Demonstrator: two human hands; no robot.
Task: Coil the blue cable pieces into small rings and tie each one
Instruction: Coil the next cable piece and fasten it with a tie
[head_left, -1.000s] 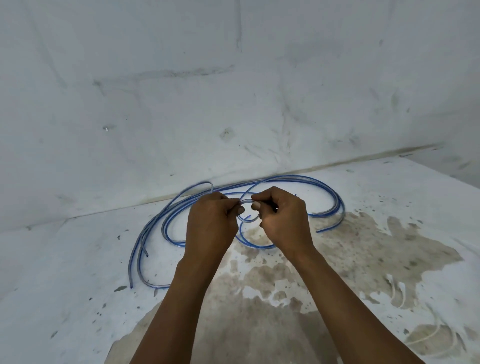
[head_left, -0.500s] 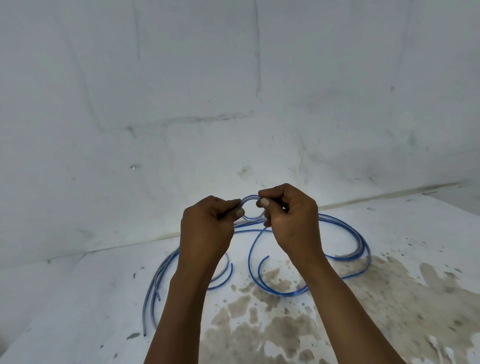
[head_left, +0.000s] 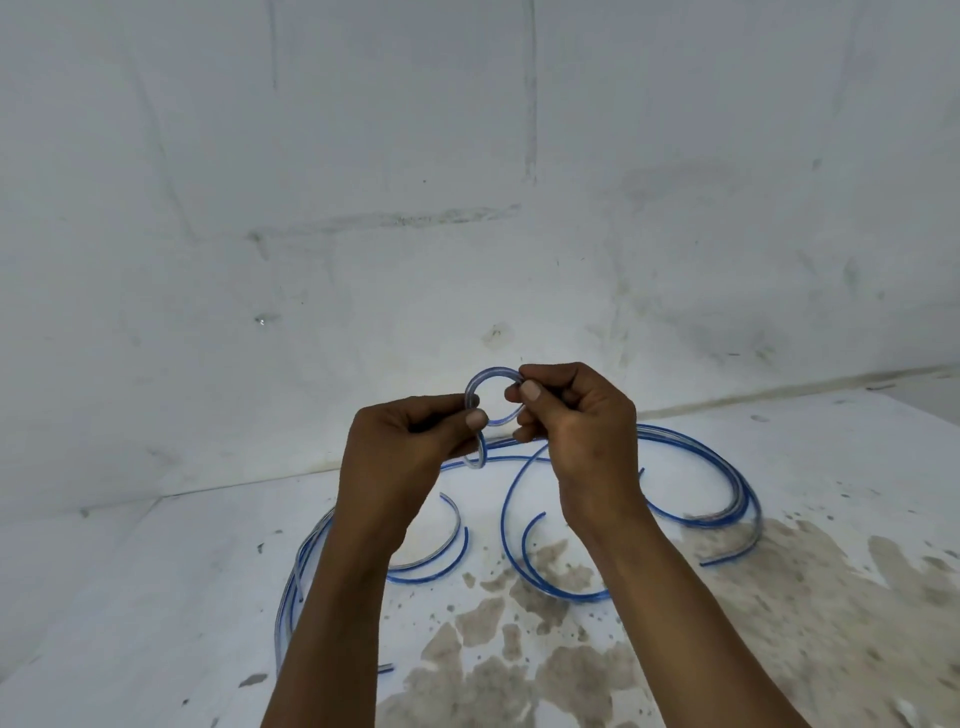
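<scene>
A short blue cable piece is bent into a small ring (head_left: 487, 375) held up in front of the wall. My left hand (head_left: 410, 452) pinches the ring's left side between thumb and fingers, and a short end curls down below that thumb. My right hand (head_left: 576, 421) pinches the ring's right side with curled fingers. Several longer blue cable pieces (head_left: 717, 499) lie in loose curves on the floor behind and below both hands, partly hidden by my forearms.
The white floor (head_left: 156, 597) has brown worn patches (head_left: 545, 660) in front. A stained white wall (head_left: 467, 182) rises close behind the cables, meeting the floor along a dark seam.
Both hands have lifted the small ring higher, off the floor pile and up against the wall. The ring has become rounder and clearer, and the view has tilted up.
</scene>
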